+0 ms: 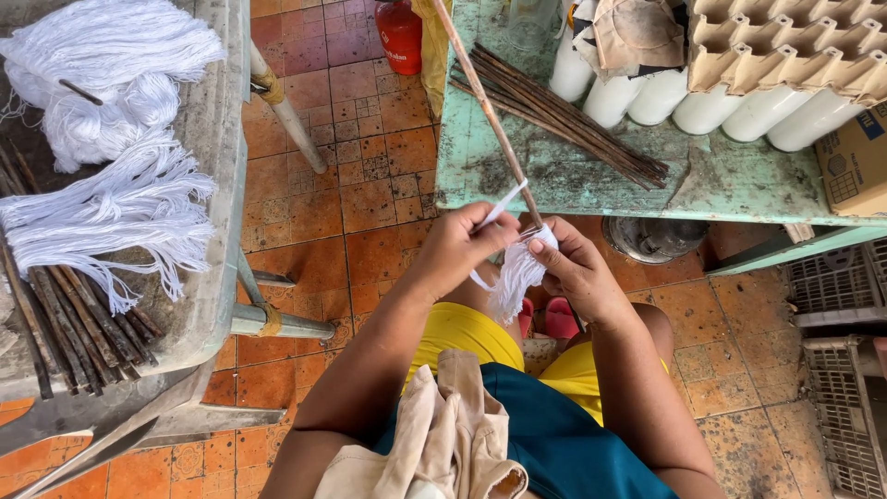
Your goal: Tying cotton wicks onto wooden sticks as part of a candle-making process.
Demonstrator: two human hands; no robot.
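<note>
In the head view, just in front of the green table (554, 176), the left hand (457, 245) is closed on a white strip (504, 203) while the right hand (577, 273) pinches a bundle of white threads (517, 277) against a thin stick (485, 115). The binding likely holds best pulled taut and wound close. On the table's right end sits a brown carton (855, 162) with a blue label; beyond its far-left corner stands a red canister (400, 35).

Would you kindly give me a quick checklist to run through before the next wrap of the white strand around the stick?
1. Left hand pinches the white strand: ok.
2. Right hand grips the yarn bundle against the stick: ok.
3. Strand taut: ok.
4. Bundle's fringe hangs free: ok.
5. Knot tightness: cannot tell.
6. Spare sticks on the green table: ok.
</note>
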